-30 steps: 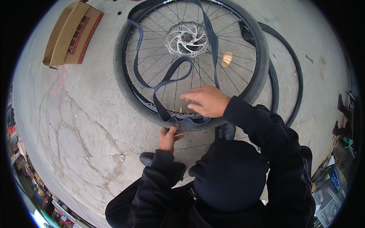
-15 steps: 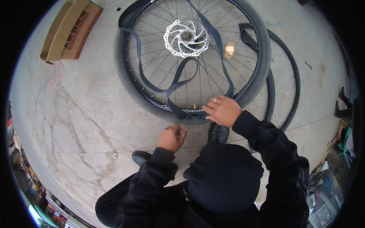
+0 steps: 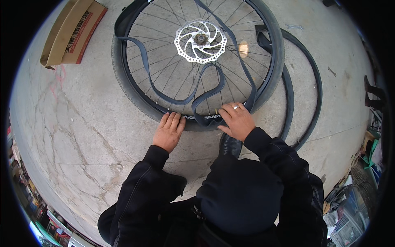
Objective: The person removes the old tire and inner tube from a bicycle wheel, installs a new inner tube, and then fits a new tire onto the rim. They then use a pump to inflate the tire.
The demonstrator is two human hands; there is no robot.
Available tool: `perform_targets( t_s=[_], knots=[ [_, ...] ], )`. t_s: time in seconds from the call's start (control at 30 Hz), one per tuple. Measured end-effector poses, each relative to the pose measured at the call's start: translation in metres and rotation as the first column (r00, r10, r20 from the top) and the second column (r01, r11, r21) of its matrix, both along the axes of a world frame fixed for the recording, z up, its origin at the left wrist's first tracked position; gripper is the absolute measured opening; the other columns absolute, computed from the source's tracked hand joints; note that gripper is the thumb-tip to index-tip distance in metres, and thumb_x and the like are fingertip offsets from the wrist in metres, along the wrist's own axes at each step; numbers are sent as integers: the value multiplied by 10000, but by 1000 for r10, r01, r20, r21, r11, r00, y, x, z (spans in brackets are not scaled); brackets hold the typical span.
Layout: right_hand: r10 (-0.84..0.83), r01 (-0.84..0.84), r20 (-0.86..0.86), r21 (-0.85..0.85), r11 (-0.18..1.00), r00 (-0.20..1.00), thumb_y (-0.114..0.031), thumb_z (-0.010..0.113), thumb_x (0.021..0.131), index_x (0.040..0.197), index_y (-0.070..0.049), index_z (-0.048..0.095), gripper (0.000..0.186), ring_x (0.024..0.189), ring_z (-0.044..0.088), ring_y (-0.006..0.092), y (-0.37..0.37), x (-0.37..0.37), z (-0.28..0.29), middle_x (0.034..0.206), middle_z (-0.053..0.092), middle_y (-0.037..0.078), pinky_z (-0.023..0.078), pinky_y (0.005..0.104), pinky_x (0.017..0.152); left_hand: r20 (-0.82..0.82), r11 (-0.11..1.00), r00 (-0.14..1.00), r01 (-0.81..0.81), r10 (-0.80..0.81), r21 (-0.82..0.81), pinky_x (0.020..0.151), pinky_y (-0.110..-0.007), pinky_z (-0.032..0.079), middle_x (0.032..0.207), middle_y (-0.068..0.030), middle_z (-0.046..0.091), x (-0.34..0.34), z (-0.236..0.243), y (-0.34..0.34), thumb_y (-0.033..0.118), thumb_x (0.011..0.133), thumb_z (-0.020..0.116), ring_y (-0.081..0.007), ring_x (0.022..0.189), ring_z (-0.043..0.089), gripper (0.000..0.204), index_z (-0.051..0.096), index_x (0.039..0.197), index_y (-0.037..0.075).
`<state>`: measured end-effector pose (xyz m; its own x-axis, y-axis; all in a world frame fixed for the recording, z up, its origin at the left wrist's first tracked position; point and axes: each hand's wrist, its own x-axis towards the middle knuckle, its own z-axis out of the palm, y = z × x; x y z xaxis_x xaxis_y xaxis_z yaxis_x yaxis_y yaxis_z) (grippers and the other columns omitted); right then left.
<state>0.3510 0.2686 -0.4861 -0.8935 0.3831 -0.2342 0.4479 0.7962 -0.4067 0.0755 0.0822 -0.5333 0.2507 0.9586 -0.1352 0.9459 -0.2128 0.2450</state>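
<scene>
A bicycle wheel (image 3: 269, 82) with a black tire, thin spokes and a silver brake rotor (image 3: 200, 40) lies in front of me. Its near edge rests by my black shoe (image 3: 230, 145). A flat black inner tube (image 3: 150, 78) winds loosely over the spokes and rim, and a brass valve (image 3: 216, 111) shows at the near rim. My left hand (image 3: 168, 132) lies on the near-left part of the tire, fingers stretched out. Beside the valve, my right hand (image 3: 238, 121) grips the tire and inner tube, fingers over the rim and thumb on the near side.
A loose black tire (image 3: 317, 82) lies on the concrete right of the wheel. Two small wrenches (image 3: 294, 27) are on the floor beyond it. An open cardboard box (image 3: 70, 35) stands at the far left. Clutter, including a grey plastic crate (image 3: 347, 226), fills the lower right.
My left hand has moved forward and left onto the tire, its fingers straightening from a loose curl. The wheel has shifted slightly left, and the tube's loop over the spokes has changed shape.
</scene>
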Motion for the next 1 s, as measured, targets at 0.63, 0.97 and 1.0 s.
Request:
perform_targets(
  t_s=[0.63,0.97,1.0],
  knots=[
    [160,-146,-77,162,976,984,-243,697,907,988,-108,644,167,1046,640,252,3,5,-33,1071,656,62,499,392,941,-3,938,960,272,-279,-213,925,-398,491,1049,-100,649,-47,23,53,203,903,652,-287,1062,631,204,633,1052,64],
    [149,-123,-160,160,979,976,-191,667,873,967,-112,628,128,1061,648,254,11,14,-35,1087,669,56,516,392,967,169,953,985,12,41,-302,943,-432,497,948,-114,687,31,30,69,466,733,887,-297,993,656,486,751,936,46],
    [138,-106,-186,173,979,973,-191,664,874,967,-112,628,127,1067,649,255,11,14,-35,1094,672,58,516,393,977,160,961,983,-43,89,-272,941,-439,496,941,-101,692,40,28,67,458,722,897,-296,1003,650,470,755,906,50]
  ],
)
